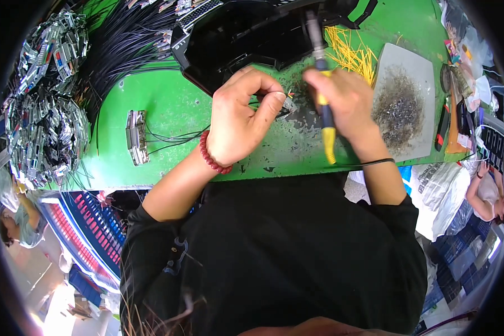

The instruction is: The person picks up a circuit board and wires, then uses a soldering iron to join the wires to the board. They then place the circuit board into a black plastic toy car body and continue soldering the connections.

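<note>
My left hand (243, 109) is closed, thumb and forefinger pinching a thin black cable whose small coloured wire ends (289, 95) poke out past the fingertips. Dark leads (176, 137) run between this hand and a small silver metal part (136, 137) on the green table to its left. In my right hand (344, 101) is a soldering iron (326, 120) with a yellow and dark handle, its metal barrel pointing away from me. That hand is a little blurred, and the iron's tip is apart from the wire ends.
Heaps of silver metal parts (47, 134) and bundled black cables (123, 42) cover the left side. A black plastic housing (235, 36) stands at the back. Yellow wires (353, 56) and a soot-stained grey board (425, 73) lie right. Other people sit at both edges.
</note>
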Motion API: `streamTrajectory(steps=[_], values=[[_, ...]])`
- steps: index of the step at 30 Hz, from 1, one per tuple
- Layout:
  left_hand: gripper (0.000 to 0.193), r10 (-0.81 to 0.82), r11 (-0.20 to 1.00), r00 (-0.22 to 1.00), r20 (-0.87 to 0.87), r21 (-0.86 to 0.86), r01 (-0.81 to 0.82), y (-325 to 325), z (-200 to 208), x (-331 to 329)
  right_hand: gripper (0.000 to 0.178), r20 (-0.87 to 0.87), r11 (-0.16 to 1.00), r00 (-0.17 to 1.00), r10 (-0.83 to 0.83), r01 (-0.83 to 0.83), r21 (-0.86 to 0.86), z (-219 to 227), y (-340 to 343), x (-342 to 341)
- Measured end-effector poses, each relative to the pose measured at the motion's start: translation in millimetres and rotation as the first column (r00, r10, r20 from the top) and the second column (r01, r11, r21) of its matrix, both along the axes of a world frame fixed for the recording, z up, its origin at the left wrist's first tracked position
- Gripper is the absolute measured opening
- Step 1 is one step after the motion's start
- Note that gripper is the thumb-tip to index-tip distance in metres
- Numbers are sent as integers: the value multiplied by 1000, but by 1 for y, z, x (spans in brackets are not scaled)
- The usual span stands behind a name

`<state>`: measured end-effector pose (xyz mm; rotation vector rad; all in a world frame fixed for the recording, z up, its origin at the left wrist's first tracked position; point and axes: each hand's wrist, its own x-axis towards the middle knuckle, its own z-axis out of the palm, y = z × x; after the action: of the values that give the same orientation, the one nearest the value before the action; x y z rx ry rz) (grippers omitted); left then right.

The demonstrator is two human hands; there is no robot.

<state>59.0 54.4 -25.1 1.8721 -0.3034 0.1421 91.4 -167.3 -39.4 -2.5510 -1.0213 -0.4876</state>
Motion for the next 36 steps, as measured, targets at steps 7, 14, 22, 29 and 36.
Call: streamTrajectory(steps=[7, 14, 22, 29, 36], values=[[8, -72, 984, 991, 111, 170, 53, -5, -5, 1, 43, -284, 938, 945, 161, -57, 342, -9, -1, -14], [9, -79, 957, 992, 95, 285, 49, -4, -6, -2, 48, -277, 958, 952, 131, -50, 282, -9, 16, -25], [7, -106, 866, 973, 204, 500, -11, -17, -15, 2, 51, -219, 946, 973, -77, 140, 293, -17, 20, -41], [8, -116, 832, 974, 195, 555, -12, -21, -17, 6, 51, -244, 951, 967, -70, 139, 277, -17, 18, -39], [8, -162, 792, 975, 150, 609, 38, -21, -12, 8, 52, -226, 945, 971, -83, 149, 291, -19, 20, -40]])
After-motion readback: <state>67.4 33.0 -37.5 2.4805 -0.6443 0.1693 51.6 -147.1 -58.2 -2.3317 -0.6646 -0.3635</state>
